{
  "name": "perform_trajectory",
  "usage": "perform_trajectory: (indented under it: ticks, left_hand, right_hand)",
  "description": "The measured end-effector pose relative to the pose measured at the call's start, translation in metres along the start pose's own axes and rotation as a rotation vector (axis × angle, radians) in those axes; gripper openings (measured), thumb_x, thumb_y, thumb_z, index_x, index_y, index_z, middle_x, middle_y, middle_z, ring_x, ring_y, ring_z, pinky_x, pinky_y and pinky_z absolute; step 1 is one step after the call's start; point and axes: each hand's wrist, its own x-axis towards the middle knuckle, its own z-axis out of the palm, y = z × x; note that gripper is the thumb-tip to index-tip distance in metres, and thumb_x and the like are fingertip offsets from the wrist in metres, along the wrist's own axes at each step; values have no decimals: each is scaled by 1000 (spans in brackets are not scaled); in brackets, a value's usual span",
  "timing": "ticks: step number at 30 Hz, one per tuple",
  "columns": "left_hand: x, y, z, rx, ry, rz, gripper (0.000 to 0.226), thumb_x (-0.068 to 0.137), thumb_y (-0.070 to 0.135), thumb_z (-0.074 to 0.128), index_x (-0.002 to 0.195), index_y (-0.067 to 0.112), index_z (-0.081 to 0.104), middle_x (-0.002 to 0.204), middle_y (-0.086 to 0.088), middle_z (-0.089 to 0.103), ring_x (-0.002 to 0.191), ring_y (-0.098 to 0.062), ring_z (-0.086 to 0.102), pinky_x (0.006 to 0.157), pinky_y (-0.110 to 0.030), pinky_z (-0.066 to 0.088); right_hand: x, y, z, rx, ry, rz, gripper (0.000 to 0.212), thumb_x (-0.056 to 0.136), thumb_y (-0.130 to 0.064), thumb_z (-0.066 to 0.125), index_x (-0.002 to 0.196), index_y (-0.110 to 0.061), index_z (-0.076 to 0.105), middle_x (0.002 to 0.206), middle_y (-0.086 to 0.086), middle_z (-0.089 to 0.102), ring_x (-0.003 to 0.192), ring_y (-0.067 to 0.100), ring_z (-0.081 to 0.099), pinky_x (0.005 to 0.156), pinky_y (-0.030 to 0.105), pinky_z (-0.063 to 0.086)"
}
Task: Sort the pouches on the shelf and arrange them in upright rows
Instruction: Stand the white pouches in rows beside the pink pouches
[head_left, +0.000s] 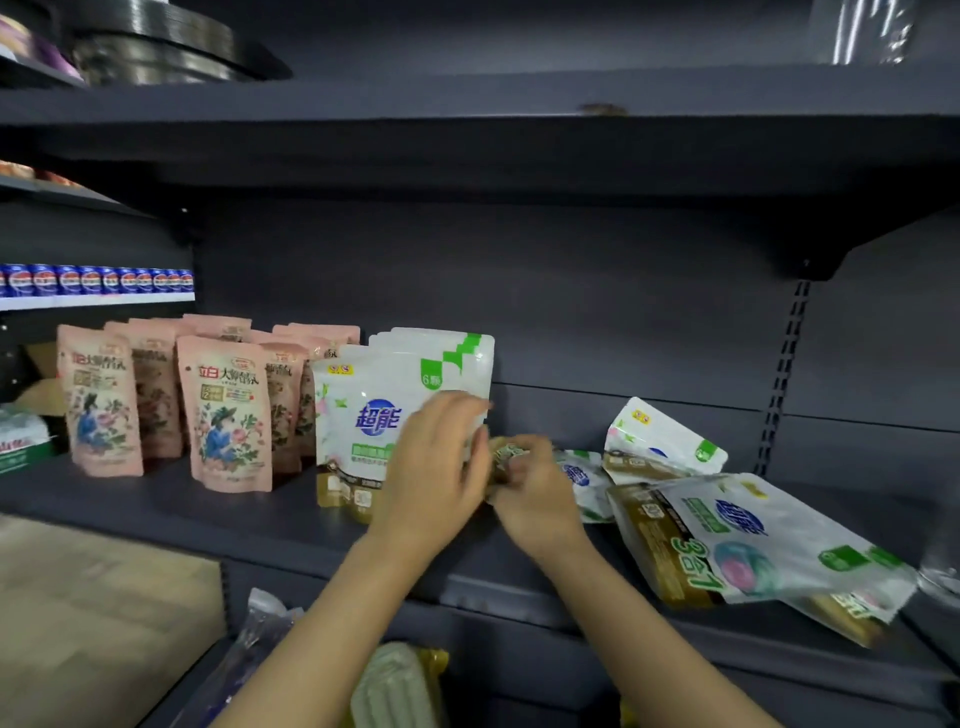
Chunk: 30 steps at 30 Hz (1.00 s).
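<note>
Several pink flowered pouches (228, 410) stand upright in rows at the left of the dark shelf (291, 514). Beside them stands a row of white-and-green pouches (363, 415). My left hand (431, 473) rests against the front white pouch of that row, fingers slightly curled. My right hand (535, 493) pinches the gold bottom edge of a white pouch (576, 473) lying on its side. More white pouches lie tumbled at the right: one leaning at the back (665, 436), a large one flat in front (748, 540).
A shelf board (467, 135) hangs overhead. Blue cans (98, 280) line a shelf at the far left. A cardboard box (98, 613) sits low left, and packaged goods (395, 686) lie on the level below. The bay's right upright (779, 379) has slotted rails.
</note>
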Motion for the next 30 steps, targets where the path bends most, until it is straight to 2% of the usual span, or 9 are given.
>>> perform_trajectory:
  ticks: [3, 7, 12, 15, 19, 23, 25, 28, 30]
  left_hand:
    - [19, 22, 41, -12, -313, -16, 29, 80, 9, 44, 106, 8, 57, 102, -11, 61, 92, -28, 60, 78, -37, 48]
    - [51, 30, 99, 132, -628, -179, 45, 81, -1, 53, 124, 10, 51, 126, -12, 54, 113, -32, 55, 91, -41, 46]
    - [88, 10, 160, 219, -889, -312, 27, 88, 2, 45, 111, 0, 59, 119, -24, 58, 109, -38, 56, 90, -42, 47]
    - [92, -8, 184, 197, -973, -351, 28, 90, 0, 42, 111, -9, 58, 120, -31, 55, 113, -41, 54, 94, -44, 45]
    - [85, -27, 211, 161, -1048, -367, 24, 87, -2, 44, 101, -14, 59, 114, -33, 58, 108, -44, 56, 89, -47, 47]
    - [74, -33, 233, 155, -1116, -338, 22, 84, 4, 51, 97, -5, 66, 108, -25, 65, 99, -39, 62, 83, -40, 51]
    - [72, -34, 239, 160, -1139, -337, 21, 82, 8, 54, 95, -1, 68, 107, -22, 67, 96, -37, 63, 83, -38, 52]
    - [72, -36, 242, 153, -1158, -364, 23, 79, 12, 54, 96, 5, 69, 108, -18, 67, 97, -36, 63, 88, -39, 52]
    - [72, -33, 238, 133, -1163, -371, 24, 82, 14, 54, 99, 9, 70, 111, -14, 68, 102, -34, 61, 94, -38, 47]
  right_hand:
    - [11, 8, -35, -175, 73, 4, 41, 84, -4, 56, 124, -2, 48, 117, 17, 62, 110, 31, 57, 87, 29, 40]
    - [31, 18, -71, -311, 69, 58, 41, 82, 2, 54, 123, -1, 51, 121, 17, 60, 116, 30, 54, 92, 29, 40]
    - [49, 29, -100, -433, 18, 101, 43, 85, 6, 44, 126, -4, 53, 127, 15, 58, 118, 29, 54, 93, 28, 44]
    - [52, 35, -107, -508, -14, 127, 39, 86, 2, 44, 122, -6, 54, 125, 12, 59, 115, 28, 56, 84, 24, 46]
    - [55, 42, -110, -564, -26, 142, 33, 90, -4, 41, 119, -4, 57, 121, 14, 61, 110, 29, 59, 92, 34, 51]
    - [57, 51, -109, -509, 3, 167, 34, 92, -3, 39, 120, -8, 58, 118, 13, 62, 98, 26, 61, 84, 33, 55]
    - [58, 53, -109, -510, 16, 170, 35, 92, -4, 37, 120, -9, 57, 118, 12, 62, 92, 24, 60, 81, 31, 52]
    - [58, 55, -109, -492, 35, 160, 35, 92, -5, 37, 119, -9, 58, 116, 13, 62, 85, 22, 57, 79, 32, 52]
    - [57, 56, -108, -488, 44, 165, 35, 92, -4, 36, 120, -10, 58, 116, 12, 62, 85, 21, 56, 74, 30, 51]
